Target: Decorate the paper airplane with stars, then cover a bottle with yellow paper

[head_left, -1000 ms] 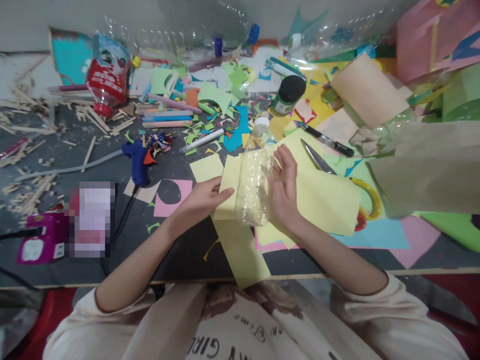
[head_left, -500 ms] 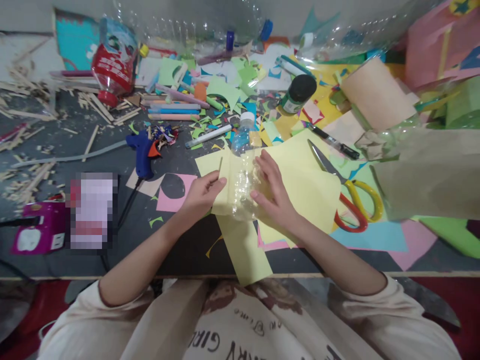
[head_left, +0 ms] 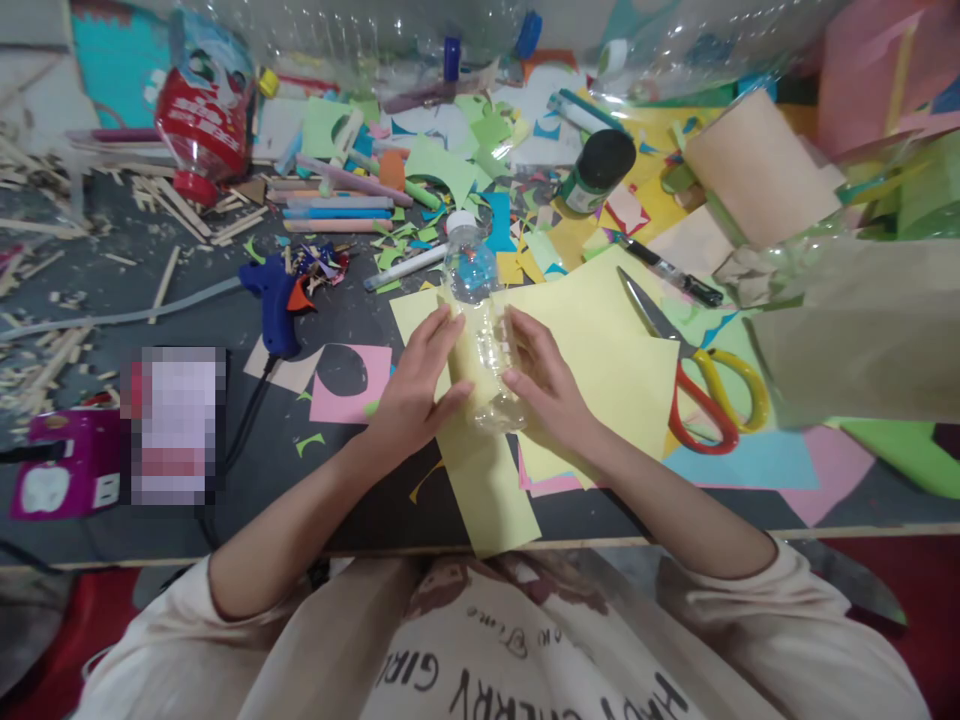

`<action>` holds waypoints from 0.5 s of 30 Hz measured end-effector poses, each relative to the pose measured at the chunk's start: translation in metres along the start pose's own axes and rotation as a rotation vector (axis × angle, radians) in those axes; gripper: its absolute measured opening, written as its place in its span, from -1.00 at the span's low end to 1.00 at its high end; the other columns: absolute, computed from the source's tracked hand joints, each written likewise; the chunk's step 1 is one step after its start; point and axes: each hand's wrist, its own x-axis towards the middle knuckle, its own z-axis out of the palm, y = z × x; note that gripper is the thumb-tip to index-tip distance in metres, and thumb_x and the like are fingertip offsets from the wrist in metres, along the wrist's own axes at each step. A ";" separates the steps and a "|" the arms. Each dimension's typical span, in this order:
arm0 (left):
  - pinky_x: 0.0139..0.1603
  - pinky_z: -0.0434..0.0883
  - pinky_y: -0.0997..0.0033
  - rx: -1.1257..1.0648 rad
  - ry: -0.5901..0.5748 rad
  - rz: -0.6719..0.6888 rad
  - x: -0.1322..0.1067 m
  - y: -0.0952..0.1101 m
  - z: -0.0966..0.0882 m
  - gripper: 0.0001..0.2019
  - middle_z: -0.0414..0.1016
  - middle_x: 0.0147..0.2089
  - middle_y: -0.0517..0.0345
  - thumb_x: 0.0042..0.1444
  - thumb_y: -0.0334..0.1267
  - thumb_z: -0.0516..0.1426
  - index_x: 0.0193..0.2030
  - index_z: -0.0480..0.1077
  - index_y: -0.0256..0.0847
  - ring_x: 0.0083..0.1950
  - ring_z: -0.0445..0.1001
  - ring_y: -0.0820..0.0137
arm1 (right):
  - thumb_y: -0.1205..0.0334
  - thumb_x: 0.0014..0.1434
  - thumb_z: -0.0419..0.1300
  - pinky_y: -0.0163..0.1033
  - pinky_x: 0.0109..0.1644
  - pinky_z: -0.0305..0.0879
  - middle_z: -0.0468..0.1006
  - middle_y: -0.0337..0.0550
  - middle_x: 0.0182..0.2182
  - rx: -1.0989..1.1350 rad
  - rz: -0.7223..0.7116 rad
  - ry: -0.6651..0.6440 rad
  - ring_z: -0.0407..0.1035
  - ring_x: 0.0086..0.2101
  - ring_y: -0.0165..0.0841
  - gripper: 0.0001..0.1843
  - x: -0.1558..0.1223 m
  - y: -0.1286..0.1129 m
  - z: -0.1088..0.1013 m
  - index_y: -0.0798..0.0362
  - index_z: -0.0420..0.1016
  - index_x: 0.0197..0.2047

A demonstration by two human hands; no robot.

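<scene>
A small clear plastic bottle (head_left: 478,300) with a white cap lies on yellow paper (head_left: 600,350) at the middle of the dark table. My left hand (head_left: 418,385) presses a flap of the yellow paper against the bottle's left side, fingers curled over it. On the other side, my right hand (head_left: 546,385) grips the bottle with its fingers wrapped round it. A long yellow strip (head_left: 487,490) runs from under the bottle toward the table's front edge.
Red-and-yellow scissors (head_left: 694,370) lie just right of the paper, with a black marker (head_left: 667,272) behind. A blue glue gun (head_left: 274,300) sits at left and a green paint jar (head_left: 598,170) behind. Paper scraps, pens, wooden sticks and large clear bottles (head_left: 360,50) crowd the back.
The bottle has been laid flatter on the paper. My left hand has brought the yellow flap over onto the bottle's side, and my right hand has closed in against it.
</scene>
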 end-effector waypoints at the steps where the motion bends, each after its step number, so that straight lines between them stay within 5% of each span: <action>1: 0.55 0.10 -0.02 0.000 -0.015 0.015 -0.001 -0.001 0.000 -0.36 0.01 0.56 -0.17 0.40 0.10 -0.04 0.52 -0.04 -0.07 0.58 0.00 0.06 | -0.31 0.39 -0.11 0.09 0.49 0.17 0.05 -0.08 0.51 -0.002 -0.019 -0.016 0.02 0.46 -0.16 -0.23 0.000 -0.002 -0.002 -0.19 -0.11 0.52; 8: 0.53 0.16 -0.05 0.061 -0.016 0.199 -0.002 -0.008 0.003 -0.20 -0.21 0.62 -0.20 0.39 0.10 0.00 0.59 -0.35 -0.02 0.62 -0.11 0.01 | -0.19 0.43 -0.09 0.25 0.54 -0.05 -0.10 -0.26 0.55 -0.030 -0.145 -0.034 -0.20 0.51 -0.12 -0.33 0.003 -0.002 -0.006 -0.35 -0.12 0.53; 15: 0.51 0.16 -0.19 0.042 -0.059 0.336 -0.001 -0.009 0.002 -0.22 -0.19 0.63 -0.14 0.37 0.17 -0.02 0.58 -0.27 0.05 0.62 -0.10 -0.02 | -0.09 0.42 0.02 0.13 0.23 0.47 0.26 -0.09 0.24 -0.023 -0.210 0.160 0.29 0.25 -0.14 -0.51 -0.001 -0.004 -0.003 -0.40 0.24 0.38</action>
